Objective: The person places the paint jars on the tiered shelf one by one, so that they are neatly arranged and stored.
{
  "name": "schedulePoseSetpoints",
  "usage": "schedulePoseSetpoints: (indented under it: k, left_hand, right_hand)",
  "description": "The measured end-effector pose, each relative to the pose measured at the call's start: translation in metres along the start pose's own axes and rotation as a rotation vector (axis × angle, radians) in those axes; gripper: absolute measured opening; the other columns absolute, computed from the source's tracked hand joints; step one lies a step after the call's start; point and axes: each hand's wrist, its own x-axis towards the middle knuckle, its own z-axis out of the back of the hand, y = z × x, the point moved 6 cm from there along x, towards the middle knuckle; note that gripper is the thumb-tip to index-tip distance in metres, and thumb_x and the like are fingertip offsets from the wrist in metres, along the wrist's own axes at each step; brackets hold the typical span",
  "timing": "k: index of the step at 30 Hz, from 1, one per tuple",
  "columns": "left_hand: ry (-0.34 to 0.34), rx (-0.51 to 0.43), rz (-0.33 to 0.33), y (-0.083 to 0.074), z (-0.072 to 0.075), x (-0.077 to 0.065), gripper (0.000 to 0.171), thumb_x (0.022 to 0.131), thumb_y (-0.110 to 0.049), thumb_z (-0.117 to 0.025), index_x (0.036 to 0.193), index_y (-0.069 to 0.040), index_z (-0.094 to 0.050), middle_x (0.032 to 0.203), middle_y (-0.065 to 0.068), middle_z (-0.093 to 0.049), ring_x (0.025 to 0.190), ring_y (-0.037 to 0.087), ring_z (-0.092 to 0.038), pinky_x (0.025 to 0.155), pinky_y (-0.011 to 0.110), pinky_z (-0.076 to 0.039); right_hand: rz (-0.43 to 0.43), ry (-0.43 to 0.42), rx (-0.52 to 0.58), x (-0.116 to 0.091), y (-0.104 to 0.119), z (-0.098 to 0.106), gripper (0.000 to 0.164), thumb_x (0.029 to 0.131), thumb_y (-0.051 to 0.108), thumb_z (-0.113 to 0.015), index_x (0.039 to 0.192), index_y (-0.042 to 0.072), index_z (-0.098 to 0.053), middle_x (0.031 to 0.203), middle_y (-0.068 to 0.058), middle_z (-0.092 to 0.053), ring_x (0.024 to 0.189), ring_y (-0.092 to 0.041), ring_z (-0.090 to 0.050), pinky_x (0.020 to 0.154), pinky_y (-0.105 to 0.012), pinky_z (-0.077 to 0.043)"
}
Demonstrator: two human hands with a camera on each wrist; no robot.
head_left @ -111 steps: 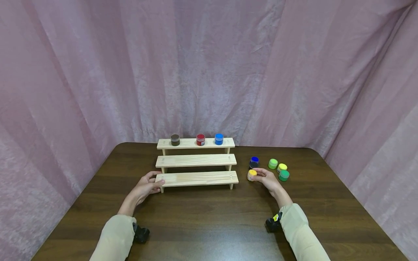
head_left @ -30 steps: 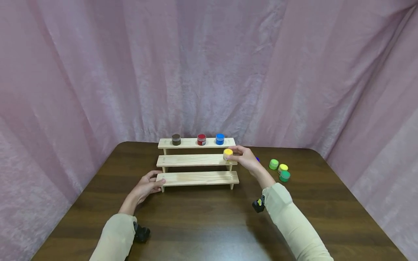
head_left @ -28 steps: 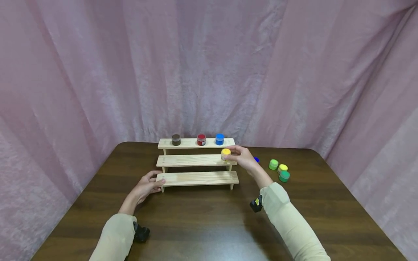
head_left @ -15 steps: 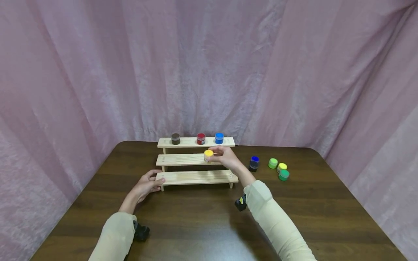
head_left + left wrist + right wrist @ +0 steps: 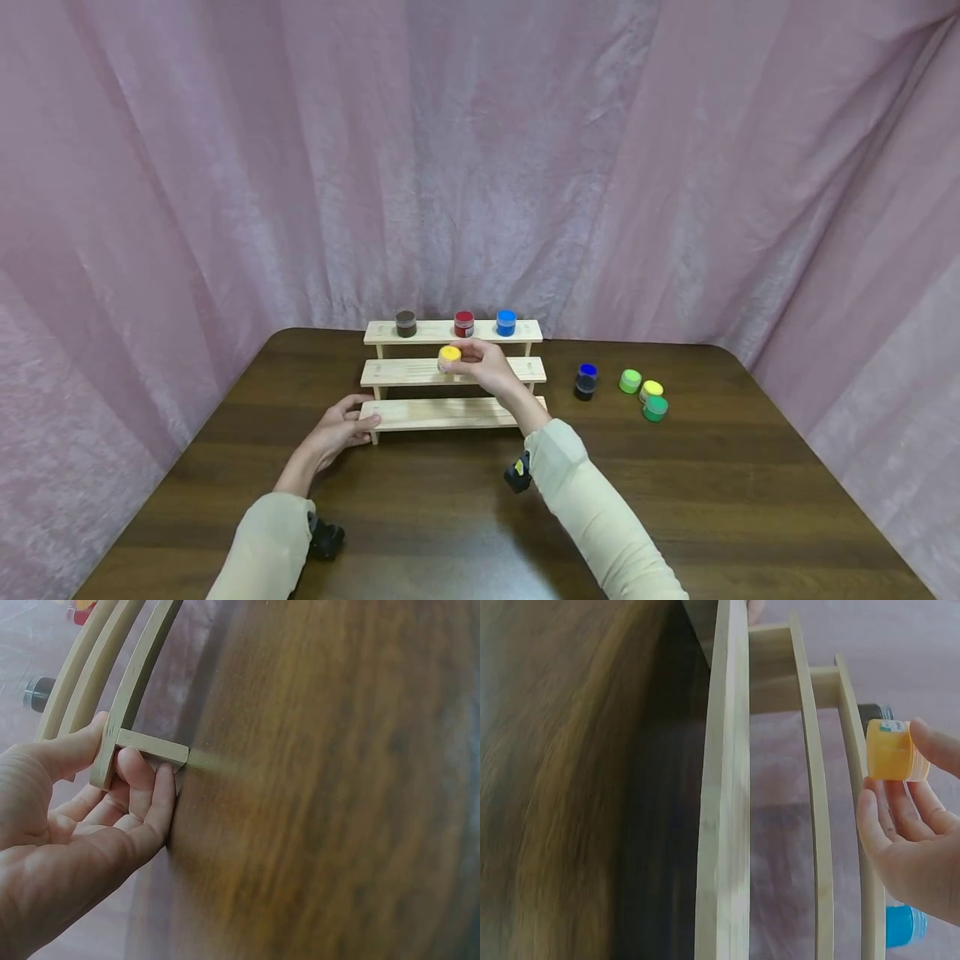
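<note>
A three-tier wooden display stand (image 5: 450,412) stands on the brown table. My left hand (image 5: 339,432) grips the left end of its lowest shelf, thumb on top and fingers curled beneath, as the left wrist view shows. With thumb and fingers my right hand (image 5: 486,367) pinches a small yellow-orange paint jar (image 5: 448,358) over the middle shelf; the jar (image 5: 889,752) has a label on its side. On the top shelf sit a dark brown jar (image 5: 406,325), a red jar (image 5: 464,325) and a blue jar (image 5: 506,323).
Right of the stand, on the table (image 5: 720,467), are a dark blue jar (image 5: 587,372), a black jar (image 5: 585,387), a light green jar (image 5: 630,382), a yellow jar (image 5: 652,390) and a green jar (image 5: 655,408). A pink curtain (image 5: 480,167) hangs behind the table.
My right hand has lifted the yellow-orange jar from the table and carried it leftward, from the middle shelf's right end to near its centre. The left hand stays on the stand.
</note>
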Motion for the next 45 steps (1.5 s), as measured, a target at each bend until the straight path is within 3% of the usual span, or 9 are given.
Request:
schedulePoseSetpoints:
  k: [16,23,36,45]
  left_hand:
    - [0.007,-0.017,-0.004,-0.001,-0.004,0.002,0.058,0.096,-0.013,-0.06,0.144,0.002,-0.032,0.086,-0.005,-0.062,0.067,0.004,-0.056,0.072,0.02,-0.053]
    - [0.001,-0.014,-0.004,-0.001,-0.003,0.002,0.058,0.097,-0.014,-0.06,0.145,0.002,-0.031,0.089,-0.004,-0.064,0.071,0.004,-0.057,0.071,0.019,-0.052]
    - [0.015,-0.022,-0.007,-0.004,-0.002,-0.002,0.06,0.097,-0.014,-0.06,0.145,0.004,-0.03,0.087,-0.007,-0.063,0.072,0.003,-0.058,0.071,0.019,-0.053]
    - [0.006,-0.031,-0.002,-0.003,-0.006,-0.003,0.057,0.097,-0.013,-0.06,0.144,0.004,-0.031,0.087,-0.006,-0.064,0.071,0.004,-0.057,0.069,0.02,-0.051]
  right_hand:
    - [-0.025,-0.069,0.031,0.015,-0.005,-0.033,0.039,0.085,0.016,-0.075,0.123,0.008,-0.067,0.118,-0.012,-0.07,0.104,-0.017,-0.065,0.087,-0.025,-0.051]
    - [-0.005,-0.062,0.049,0.016,0.0,-0.048,0.041,0.085,0.012,-0.075,0.124,0.005,-0.065,0.12,-0.014,-0.069,0.108,-0.022,-0.065,0.087,-0.025,-0.053]
    - [-0.033,-0.096,-0.026,0.019,0.002,-0.066,0.042,0.084,0.014,-0.076,0.124,0.006,-0.066,0.118,-0.012,-0.07,0.106,-0.026,-0.067,0.082,-0.025,-0.053]
    - [-0.006,-0.172,-0.171,0.018,-0.003,-0.07,0.041,0.084,0.021,-0.077,0.123,0.01,-0.067,0.113,-0.007,-0.072,0.099,-0.017,-0.066,0.072,-0.016,-0.048]
